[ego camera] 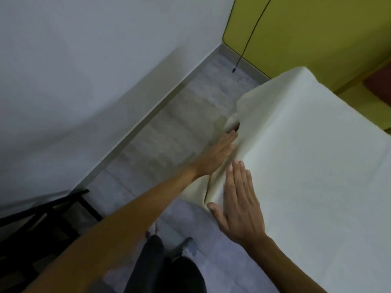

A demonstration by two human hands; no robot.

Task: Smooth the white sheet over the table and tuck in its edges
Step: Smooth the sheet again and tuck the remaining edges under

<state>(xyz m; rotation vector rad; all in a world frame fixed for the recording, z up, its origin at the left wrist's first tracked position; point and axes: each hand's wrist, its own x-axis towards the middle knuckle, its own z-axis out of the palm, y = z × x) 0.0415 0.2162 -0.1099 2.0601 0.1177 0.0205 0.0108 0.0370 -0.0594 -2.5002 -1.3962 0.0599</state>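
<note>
Head view: the sheet (pixel 306 166) covers the table top and hangs over its left side. The right hand (pixel 239 199) lies flat and open on the sheet at the near edge, probably pinning it so the top does not shift. The left hand (pixel 218 153) reaches along the overhang, fingers straight, pressing the loose fold in against the side; it grips nothing that I can see, though the fingertips are blurred. Beyond them a bunched lump of cloth awaits tucking. A black chair (pixel 42 214) stands near the left, the wall (pixel 84 81) close behind, leaving a narrow floor strip; a cable (pixel 249 37) dangles by the far corner.
</note>
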